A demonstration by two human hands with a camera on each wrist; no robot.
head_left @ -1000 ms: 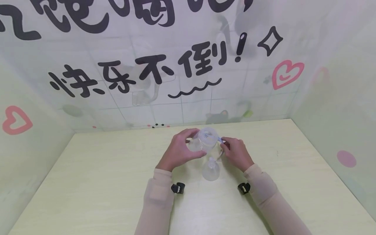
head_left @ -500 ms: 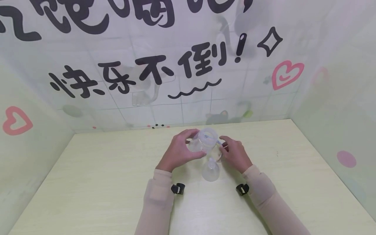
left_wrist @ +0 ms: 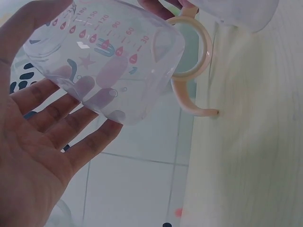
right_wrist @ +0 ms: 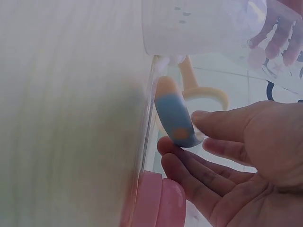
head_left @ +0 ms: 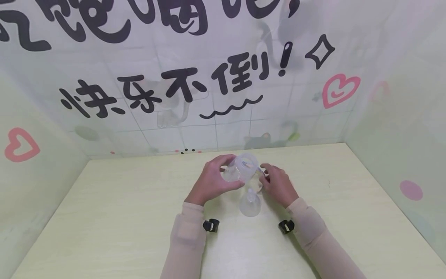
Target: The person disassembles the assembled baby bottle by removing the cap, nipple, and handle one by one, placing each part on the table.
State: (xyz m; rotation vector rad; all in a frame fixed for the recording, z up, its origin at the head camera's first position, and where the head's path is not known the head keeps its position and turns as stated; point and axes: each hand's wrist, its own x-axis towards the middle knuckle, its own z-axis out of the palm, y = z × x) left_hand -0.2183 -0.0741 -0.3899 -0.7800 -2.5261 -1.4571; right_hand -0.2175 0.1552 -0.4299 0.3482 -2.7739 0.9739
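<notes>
In the head view my left hand (head_left: 216, 176) grips a clear feeding bottle (head_left: 235, 170) lying on a slant above the table. Red measuring marks and small printed pictures show on the bottle (left_wrist: 106, 52) in the left wrist view; my fingers (left_wrist: 90, 137) lie along its wall. At its right my right hand (head_left: 277, 182) pinches a peach bottle handle (left_wrist: 201, 49) with a ring and a curved arm. In the right wrist view, thumb and fingertips meet at the blue end of the handle (right_wrist: 175, 118). A clear domed cap (head_left: 250, 204) stands on the table just below both hands.
The pale wood table (head_left: 136, 224) meets a printed back wall (head_left: 174, 131) just behind the hands. Black wrist mounts (head_left: 211, 224) hang inside both forearms. A pink rounded shape (right_wrist: 158, 201) shows at the bottom of the right wrist view.
My right hand has shifted slightly toward me and its fingertips have changed their place on the handle. The left hand keeps its grip, the bottle tilting a little; the domed cap stays put.
</notes>
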